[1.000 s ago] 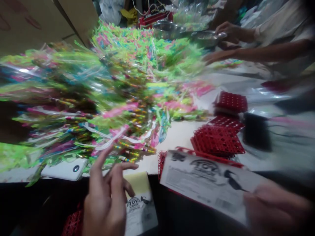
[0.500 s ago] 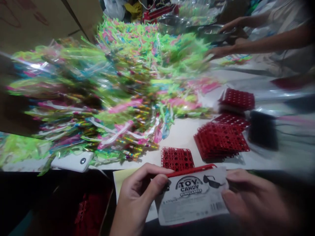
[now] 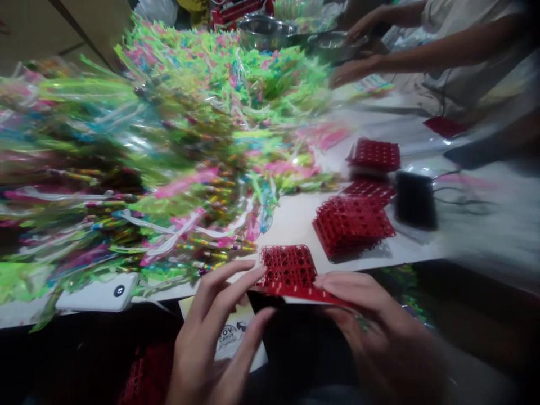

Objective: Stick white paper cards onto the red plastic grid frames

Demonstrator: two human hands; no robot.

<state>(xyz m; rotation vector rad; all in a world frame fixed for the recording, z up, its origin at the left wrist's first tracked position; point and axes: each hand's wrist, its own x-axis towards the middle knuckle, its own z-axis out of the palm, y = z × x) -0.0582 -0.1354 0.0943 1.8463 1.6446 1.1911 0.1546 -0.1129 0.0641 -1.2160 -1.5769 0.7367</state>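
Note:
A flat red tray (image 3: 304,293), seen edge-on, hangs just in front of the table edge between my hands. My right hand (image 3: 379,332) has its fingers closed over the tray's right end. My left hand (image 3: 215,337) has stretched, spread fingers, and their tips touch the tray's left end. Right behind it a single red grid tray (image 3: 289,263) lies on the white table (image 3: 422,253). Under my left hand lies a stack of "Toy Candy" labels (image 3: 233,339).
A big heap of neon toy glasses (image 3: 169,140) covers the table's left. Stacked red grid trays (image 3: 352,225) and more trays (image 3: 375,154) lie to the right, beside a black device (image 3: 415,199). A white power bank (image 3: 99,292) sits front left. Another person's hands (image 3: 358,67) work by metal bowls (image 3: 261,31).
The labelled tray has tipped from label-up to edge-on. My left hand's fingers have spread from a grip. The view has shifted so that things sit further left.

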